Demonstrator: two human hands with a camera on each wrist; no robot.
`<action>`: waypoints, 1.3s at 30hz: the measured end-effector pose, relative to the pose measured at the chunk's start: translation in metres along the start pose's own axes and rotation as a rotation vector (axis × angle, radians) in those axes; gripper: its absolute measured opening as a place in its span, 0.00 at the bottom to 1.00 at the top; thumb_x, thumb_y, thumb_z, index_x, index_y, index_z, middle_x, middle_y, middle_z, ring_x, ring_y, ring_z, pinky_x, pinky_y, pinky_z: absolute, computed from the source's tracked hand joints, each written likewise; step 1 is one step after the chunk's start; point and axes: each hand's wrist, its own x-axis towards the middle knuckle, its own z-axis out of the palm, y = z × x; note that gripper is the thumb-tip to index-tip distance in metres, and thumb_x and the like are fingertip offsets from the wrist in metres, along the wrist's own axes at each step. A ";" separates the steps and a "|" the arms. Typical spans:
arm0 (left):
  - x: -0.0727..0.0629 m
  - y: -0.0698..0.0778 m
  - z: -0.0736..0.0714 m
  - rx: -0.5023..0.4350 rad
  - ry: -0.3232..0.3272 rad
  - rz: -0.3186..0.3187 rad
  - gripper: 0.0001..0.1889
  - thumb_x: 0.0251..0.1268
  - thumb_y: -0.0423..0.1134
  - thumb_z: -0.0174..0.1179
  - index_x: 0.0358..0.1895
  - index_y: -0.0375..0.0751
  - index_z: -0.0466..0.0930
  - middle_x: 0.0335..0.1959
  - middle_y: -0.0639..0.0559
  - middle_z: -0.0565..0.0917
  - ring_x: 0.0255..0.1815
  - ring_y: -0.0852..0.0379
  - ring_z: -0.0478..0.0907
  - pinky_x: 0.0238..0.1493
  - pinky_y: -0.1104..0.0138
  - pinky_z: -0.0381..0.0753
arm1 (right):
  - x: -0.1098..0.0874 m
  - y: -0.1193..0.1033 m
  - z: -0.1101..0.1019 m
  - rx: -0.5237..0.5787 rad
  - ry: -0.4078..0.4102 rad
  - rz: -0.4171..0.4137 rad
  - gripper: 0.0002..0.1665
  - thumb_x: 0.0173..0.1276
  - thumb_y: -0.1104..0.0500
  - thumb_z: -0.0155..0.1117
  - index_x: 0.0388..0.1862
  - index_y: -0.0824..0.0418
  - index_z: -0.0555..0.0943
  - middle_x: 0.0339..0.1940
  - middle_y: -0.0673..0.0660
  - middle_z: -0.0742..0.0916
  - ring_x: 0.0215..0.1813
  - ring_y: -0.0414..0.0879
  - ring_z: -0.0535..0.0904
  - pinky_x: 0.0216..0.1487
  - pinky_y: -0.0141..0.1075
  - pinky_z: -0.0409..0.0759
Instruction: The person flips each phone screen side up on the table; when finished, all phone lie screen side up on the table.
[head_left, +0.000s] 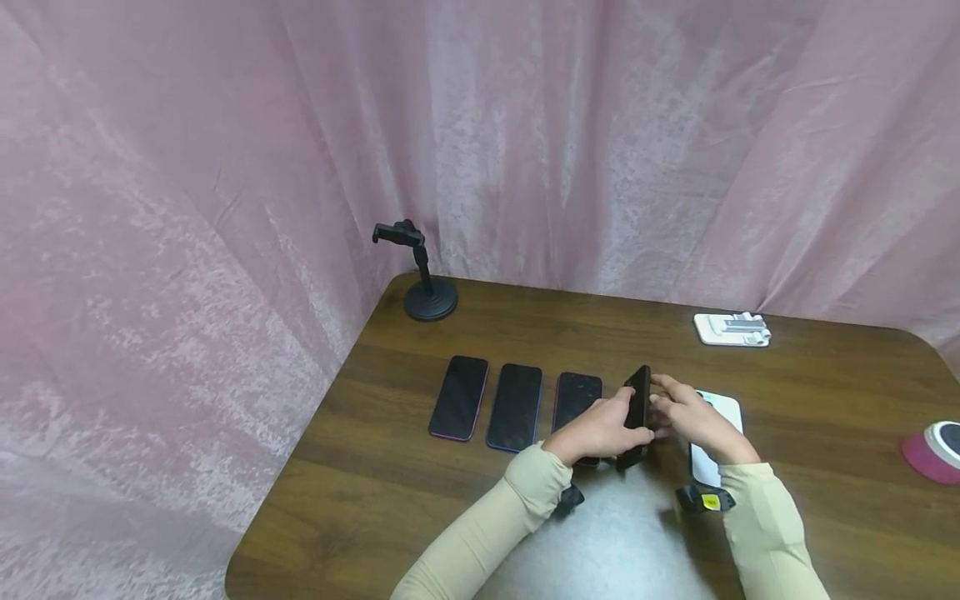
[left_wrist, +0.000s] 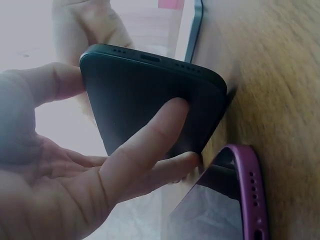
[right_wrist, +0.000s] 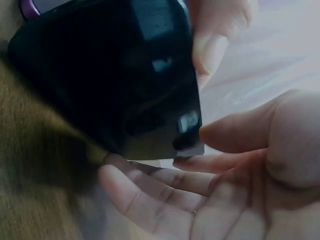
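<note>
In the head view a black smartphone (head_left: 640,408) is held tilted up on its long edge between both hands, close over the table. My left hand (head_left: 606,427) grips it; in the left wrist view fingers lie across the phone's dark back (left_wrist: 127,100) near the charging port. At the phone's other end my right hand (head_left: 693,414) pinches a corner, its thumb on the edge and fingers beneath the glossy black screen (right_wrist: 110,75). A phone with a dark screen (head_left: 579,392) lies partly under my left hand, and a white phone (head_left: 726,408) partly under my right.
Two more dark-screened phones, one far left (head_left: 459,398) and one beside it (head_left: 514,407), lie in the same row. A black phone stand (head_left: 431,300) stands at the back left, a folded white stand (head_left: 731,330) at the back right. A pink and white round object (head_left: 930,454) sits far right.
</note>
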 end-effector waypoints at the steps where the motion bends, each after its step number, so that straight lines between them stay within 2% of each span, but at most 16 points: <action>1: 0.000 0.000 0.000 -0.013 -0.003 -0.001 0.39 0.70 0.45 0.63 0.78 0.36 0.56 0.54 0.42 0.83 0.36 0.61 0.83 0.35 0.71 0.79 | 0.000 0.001 0.000 -0.012 0.001 0.008 0.29 0.82 0.65 0.37 0.73 0.83 0.50 0.62 0.84 0.74 0.54 0.65 0.82 0.46 0.49 0.84; 4: 0.001 0.000 -0.002 -0.047 -0.001 0.014 0.37 0.70 0.41 0.62 0.77 0.35 0.57 0.45 0.44 0.84 0.28 0.61 0.81 0.30 0.70 0.78 | 0.002 0.002 0.001 -0.043 0.008 0.035 0.31 0.84 0.60 0.38 0.73 0.82 0.52 0.64 0.84 0.72 0.56 0.66 0.81 0.45 0.50 0.84; 8: 0.002 0.001 -0.005 -0.017 0.005 0.062 0.32 0.70 0.37 0.62 0.73 0.34 0.61 0.37 0.48 0.83 0.26 0.60 0.80 0.29 0.71 0.77 | 0.006 0.002 0.002 -0.051 0.009 0.061 0.32 0.85 0.56 0.40 0.73 0.81 0.54 0.63 0.82 0.73 0.55 0.65 0.81 0.45 0.50 0.85; 12: 0.001 0.003 -0.007 0.086 0.015 0.086 0.34 0.70 0.40 0.63 0.75 0.34 0.62 0.47 0.45 0.85 0.36 0.61 0.82 0.37 0.73 0.77 | 0.008 0.002 0.002 -0.041 0.005 0.061 0.32 0.85 0.55 0.40 0.72 0.82 0.55 0.60 0.81 0.76 0.53 0.62 0.82 0.43 0.51 0.85; 15: 0.000 0.004 -0.007 0.122 0.036 0.098 0.35 0.70 0.41 0.65 0.76 0.33 0.62 0.55 0.43 0.83 0.42 0.62 0.81 0.41 0.74 0.75 | 0.008 0.003 0.003 -0.027 0.013 0.069 0.32 0.85 0.56 0.42 0.72 0.81 0.55 0.60 0.81 0.76 0.51 0.60 0.83 0.42 0.51 0.85; 17: 0.000 0.004 -0.006 0.125 0.052 0.109 0.34 0.69 0.40 0.66 0.73 0.33 0.65 0.54 0.44 0.84 0.42 0.62 0.81 0.41 0.74 0.75 | 0.008 0.004 0.004 -0.027 0.021 0.075 0.32 0.85 0.56 0.42 0.72 0.81 0.56 0.61 0.81 0.75 0.50 0.59 0.83 0.41 0.50 0.85; 19: 0.000 0.004 -0.004 0.128 0.072 0.116 0.29 0.67 0.39 0.67 0.68 0.33 0.70 0.48 0.45 0.85 0.39 0.62 0.81 0.38 0.75 0.75 | 0.007 0.005 0.004 -0.038 0.035 0.087 0.32 0.84 0.56 0.44 0.72 0.80 0.56 0.61 0.82 0.75 0.49 0.59 0.83 0.40 0.49 0.85; 22: 0.000 0.004 -0.001 0.161 0.103 0.105 0.23 0.64 0.39 0.70 0.59 0.35 0.75 0.42 0.47 0.85 0.37 0.61 0.81 0.36 0.75 0.75 | 0.006 0.006 0.006 -0.085 0.059 0.093 0.33 0.82 0.56 0.49 0.71 0.81 0.56 0.61 0.82 0.74 0.48 0.60 0.84 0.38 0.48 0.86; 27: 0.001 0.002 0.002 0.209 0.132 0.056 0.24 0.63 0.39 0.71 0.59 0.34 0.77 0.47 0.46 0.86 0.48 0.57 0.82 0.45 0.72 0.77 | 0.004 0.005 0.007 -0.172 0.098 0.077 0.36 0.76 0.60 0.59 0.70 0.82 0.58 0.57 0.81 0.76 0.41 0.58 0.84 0.32 0.46 0.85; 29: 0.002 0.001 0.003 0.202 0.140 0.046 0.23 0.63 0.38 0.71 0.58 0.35 0.77 0.46 0.46 0.86 0.49 0.56 0.81 0.45 0.72 0.77 | 0.004 0.005 0.007 -0.193 0.104 0.070 0.36 0.74 0.61 0.62 0.69 0.82 0.59 0.54 0.80 0.77 0.39 0.58 0.83 0.31 0.46 0.85; 34: 0.004 -0.001 0.006 0.201 0.191 0.052 0.15 0.59 0.36 0.72 0.46 0.37 0.79 0.36 0.49 0.83 0.41 0.55 0.80 0.41 0.71 0.76 | 0.005 0.006 0.006 -0.207 0.114 0.064 0.40 0.68 0.65 0.67 0.69 0.83 0.58 0.52 0.79 0.80 0.40 0.57 0.83 0.32 0.45 0.85; 39: 0.006 -0.002 0.010 0.199 0.221 0.010 0.16 0.57 0.36 0.73 0.46 0.38 0.78 0.35 0.51 0.80 0.40 0.56 0.80 0.40 0.71 0.77 | 0.006 0.008 0.006 -0.204 0.129 0.093 0.45 0.64 0.66 0.70 0.69 0.85 0.55 0.56 0.82 0.78 0.43 0.57 0.83 0.36 0.45 0.85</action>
